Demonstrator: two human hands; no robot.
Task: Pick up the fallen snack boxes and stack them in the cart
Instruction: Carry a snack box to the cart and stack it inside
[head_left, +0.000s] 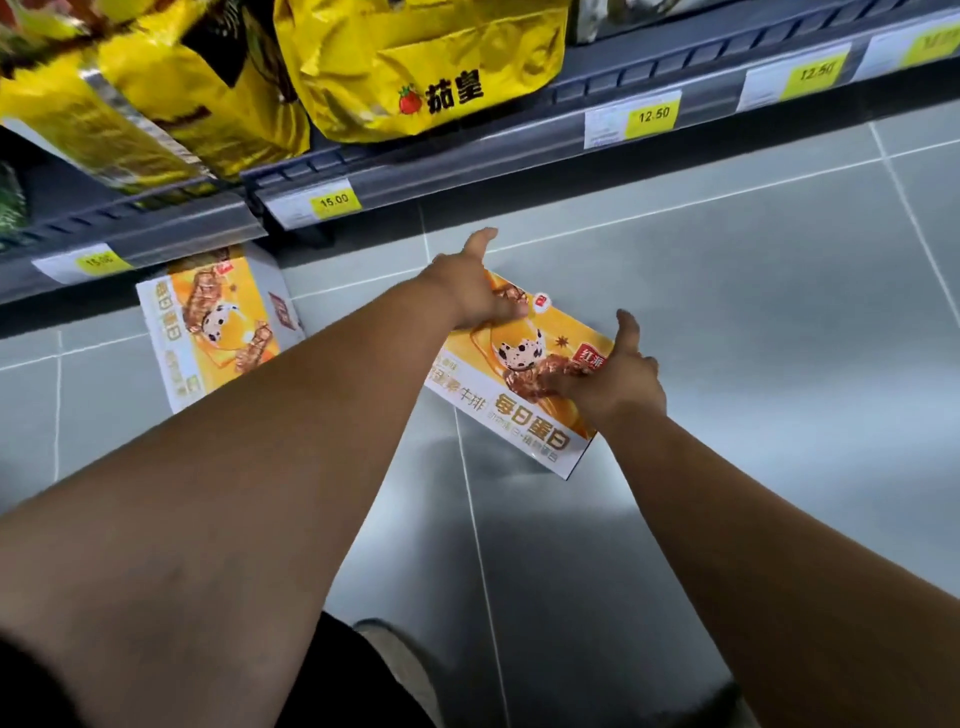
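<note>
1. Down on the grey tiled floor (753, 322), just in front of the bottom shelf (493, 140): near snack box (519, 415), orange and white, printed face up, turned slantwise to the tile lines.
2. On the far end of that box: left hand (475, 293), fingers laid fairly straight across the printed face, thumb stuck out toward the shelf and clear of the cardboard. Curls round nothing.
3. At the right edge of the same box: right hand (613, 379), fingers spread flat over the printed picture, thumb raised off the box. Likewise presses rather than clasps; no closed grip to be seen.
4. Bare forearms reaching down and forward from the bottom corners of the view, the left one crossing much of the picture.
5. Dark shadow under the box's near corner; cannot tell whether that corner rests on the tiles or stands just off them.
6. Well to the left, apart from both hands: second snack box (213, 332), same print, face up on the floor, its far end tucked under the shelf edge and hidden there.
7. Up on the shelf: yellow foil bags (415, 57), crowded side by side, one marked with a small strawberry. Along the rail, price tags (332, 202) reading 15.00 and 12.50.
8. At the bottom edge, between the forearms: blurred toe of a shoe (400, 660).
</note>
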